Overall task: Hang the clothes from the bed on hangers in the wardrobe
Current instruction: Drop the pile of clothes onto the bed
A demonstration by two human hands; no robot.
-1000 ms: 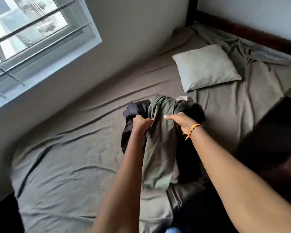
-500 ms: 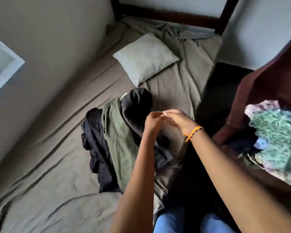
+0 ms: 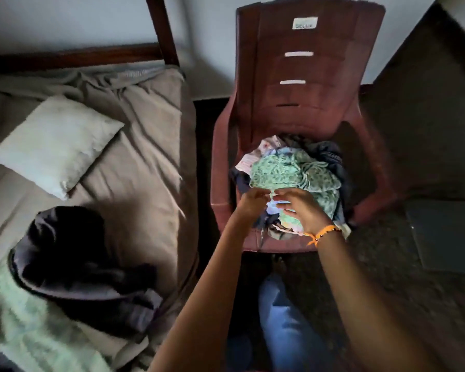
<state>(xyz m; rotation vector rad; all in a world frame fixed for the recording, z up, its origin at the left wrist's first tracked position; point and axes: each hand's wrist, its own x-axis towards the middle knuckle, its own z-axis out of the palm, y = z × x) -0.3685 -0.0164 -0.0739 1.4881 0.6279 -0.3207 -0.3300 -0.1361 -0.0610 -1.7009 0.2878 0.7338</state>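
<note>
Both hands meet over a heap of clothes on the seat of a red plastic chair (image 3: pixel 301 84) — the left hand (image 3: pixel 250 204) and right hand (image 3: pixel 304 210) each pinching the front edge of a green patterned garment (image 3: pixel 293 171). Dark clothes (image 3: pixel 73 259) and a green garment (image 3: pixel 35 328) lie at the near edge of the bed (image 3: pixel 145 146) — a pillow (image 3: pixel 54 140) near its head.

Bare forearms, orange wristband (image 3: pixel 323 233), blue jeans (image 3: pixel 287 323)
</note>
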